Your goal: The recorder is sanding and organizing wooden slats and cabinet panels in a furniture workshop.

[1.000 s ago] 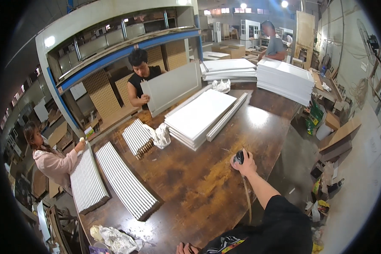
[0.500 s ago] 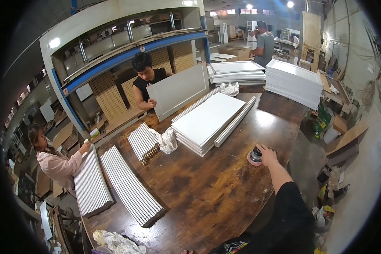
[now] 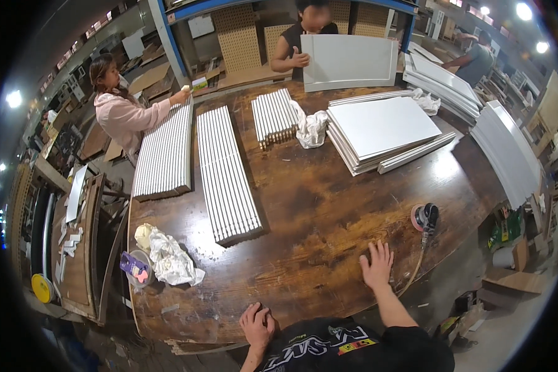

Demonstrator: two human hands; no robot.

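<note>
The workshop was bright enough where I stood, lit from overhead. Round ceiling lamps [image 3: 524, 10] flared white at the upper right, and another lamp [image 3: 13, 98] glowed at the far left. Their light left a pale glare on the dark wooden tabletop [image 3: 328, 211], strongest near the stacked white panels [image 3: 384, 127], which looked nearly washed out. Shadows under my hands were soft and short. The fisheye lens bent the tabletop's straight edges into curves toward the rim, and a black ring closed the corners. The centre stayed sharp; the outer rim went dim and smeared.
</note>
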